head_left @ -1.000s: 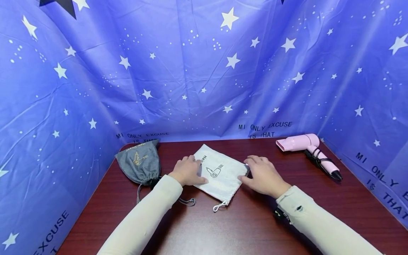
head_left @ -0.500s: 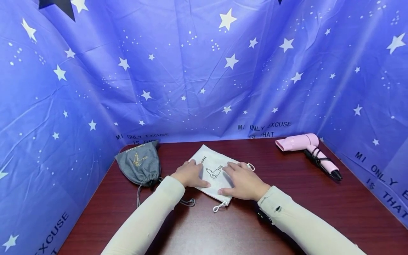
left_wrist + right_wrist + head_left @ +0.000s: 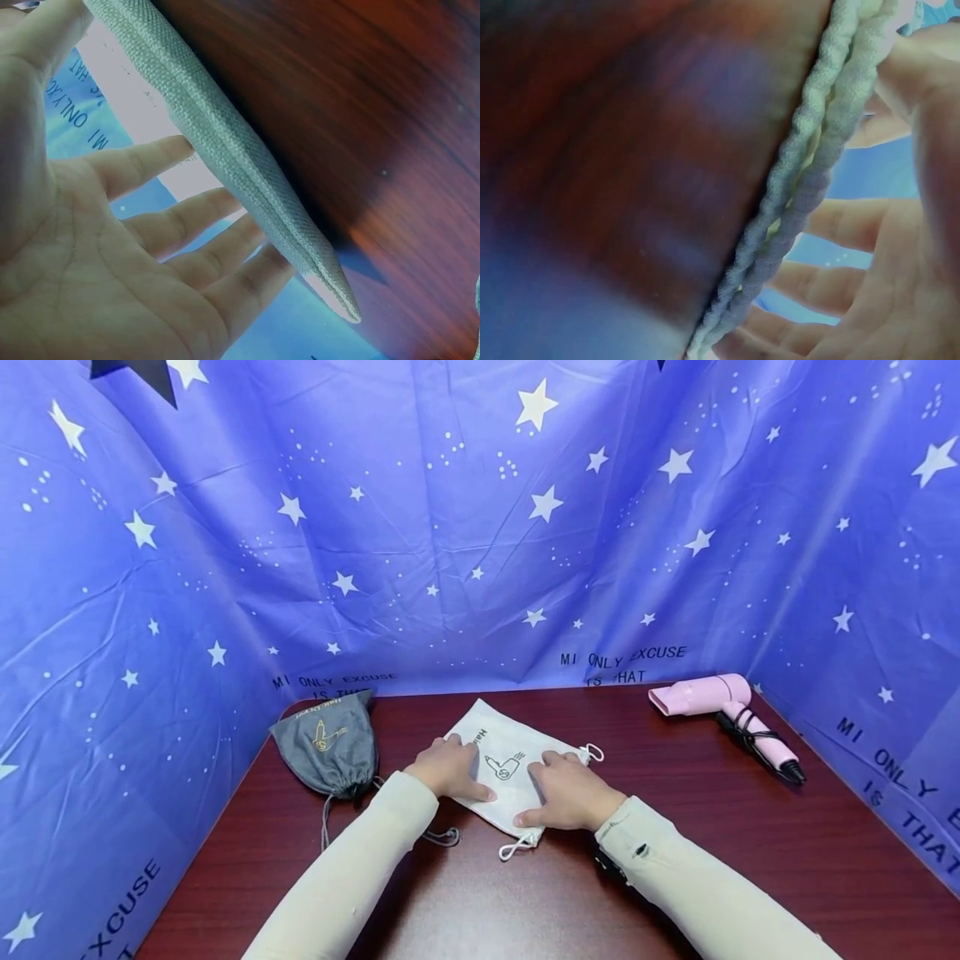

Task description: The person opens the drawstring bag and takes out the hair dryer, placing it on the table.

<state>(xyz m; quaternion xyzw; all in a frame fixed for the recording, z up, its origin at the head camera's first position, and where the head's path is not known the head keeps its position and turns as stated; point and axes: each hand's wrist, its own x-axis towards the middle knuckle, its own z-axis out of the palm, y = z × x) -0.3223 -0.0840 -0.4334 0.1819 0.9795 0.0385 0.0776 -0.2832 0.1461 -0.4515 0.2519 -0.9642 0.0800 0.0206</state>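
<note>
A white drawstring pouch (image 3: 517, 727) printed with a hair dryer outline lies flat on the table, its gathered mouth facing right and a cord loop at each end of that mouth. My left hand (image 3: 450, 768) rests on the pouch's left end. Seen from the left wrist, the fingers of the left hand (image 3: 112, 247) extend fairly straight and meet the pouch's seamed edge (image 3: 225, 142). On the mouth end lies my right hand (image 3: 566, 789), thumb near the front corner. The right wrist view shows the ruffled mouth edge (image 3: 802, 180) beside the spread fingers (image 3: 825, 289).
A grey drawstring pouch (image 3: 330, 747) with a gold print lies to the left, partly behind the left sleeve. At the back right is a pink hair dryer (image 3: 701, 695) with its black cord (image 3: 742, 731) wrapped round the handle. Star-printed curtains (image 3: 450, 527) enclose the table.
My right hand has moved left from the pouch's right edge onto its mouth end. The cord loop at the far corner now shows. The left hand has barely shifted.
</note>
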